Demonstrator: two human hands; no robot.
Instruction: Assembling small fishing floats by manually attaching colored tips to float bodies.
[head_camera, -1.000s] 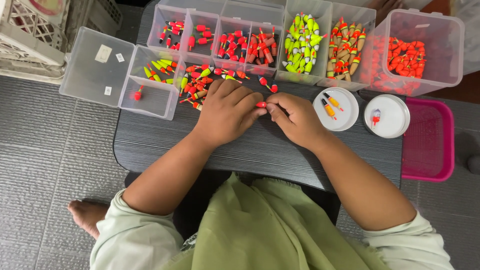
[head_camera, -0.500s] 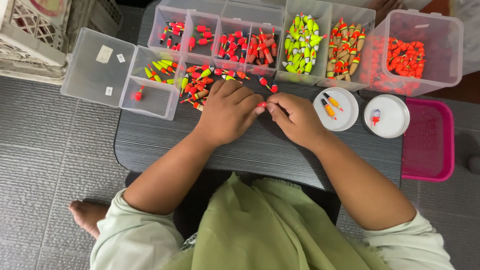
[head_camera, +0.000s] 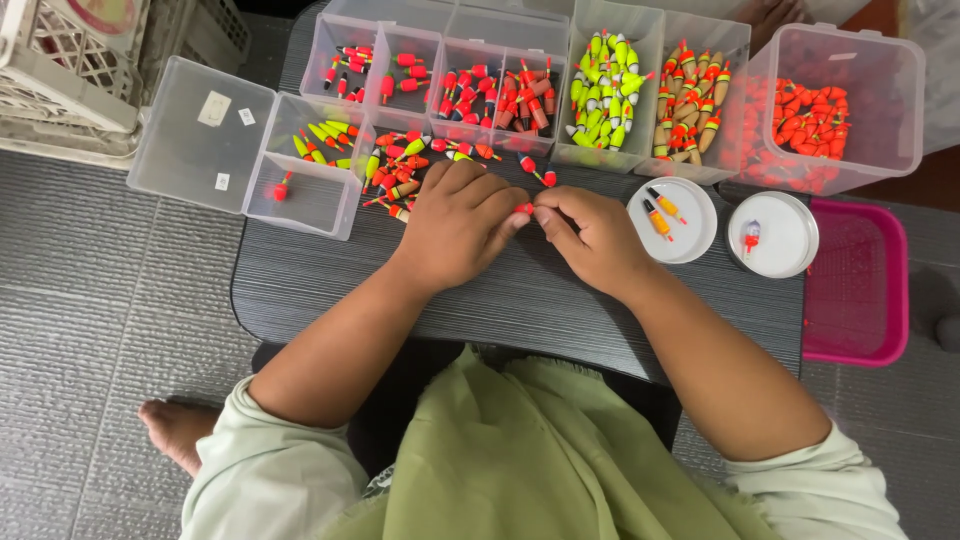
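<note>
My left hand (head_camera: 455, 225) and my right hand (head_camera: 595, 238) meet at their fingertips over the dark table (head_camera: 300, 285). Together they pinch one small red fishing float (head_camera: 524, 208) between them. Just beyond my left hand lies a loose heap of red, orange and yellow-green floats (head_camera: 400, 165). Two more red floats (head_camera: 538, 172) lie on the table right above the fingertips.
Clear plastic boxes of floats line the far edge: red ones (head_camera: 500, 95), yellow-green ones (head_camera: 605, 85), orange-tan ones (head_camera: 690, 100), and a tub of red ones (head_camera: 820, 115). Two white round lids (head_camera: 690, 240) (head_camera: 790, 245) hold a few floats. A pink tray (head_camera: 860, 290) sits right.
Both hands stay together at the same spot; only the fingers shift slightly around the small red float.
</note>
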